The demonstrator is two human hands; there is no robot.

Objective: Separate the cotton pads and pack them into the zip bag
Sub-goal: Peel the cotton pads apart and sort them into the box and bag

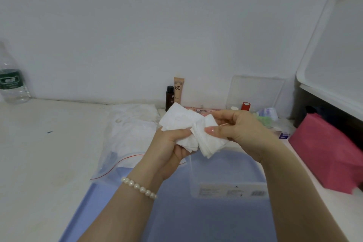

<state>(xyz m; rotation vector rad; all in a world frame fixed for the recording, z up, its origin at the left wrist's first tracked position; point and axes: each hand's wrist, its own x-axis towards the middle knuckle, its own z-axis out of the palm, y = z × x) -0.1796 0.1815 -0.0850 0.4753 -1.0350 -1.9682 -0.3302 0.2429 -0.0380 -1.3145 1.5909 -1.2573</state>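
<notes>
Both hands are raised above the blue tray (110, 198) and hold white square cotton pads. My left hand (170, 147) grips a fanned bunch of cotton pads (176, 120) between thumb and fingers. My right hand (239, 129) pinches a thinner stack of pads (210, 143) by its upper edge; that stack hangs down, touching the left bunch. A clear zip bag (127, 135) with a red seal line lies flat on the table to the left of the hands, with white contents inside.
A clear plastic box (225, 180) sits on the tray under my right wrist. At the back wall stand a dark bottle (169, 96), a BB tube (178, 89) and small cosmetics. A pink cloth (326, 155) lies at right, a water bottle (11, 82) at far left.
</notes>
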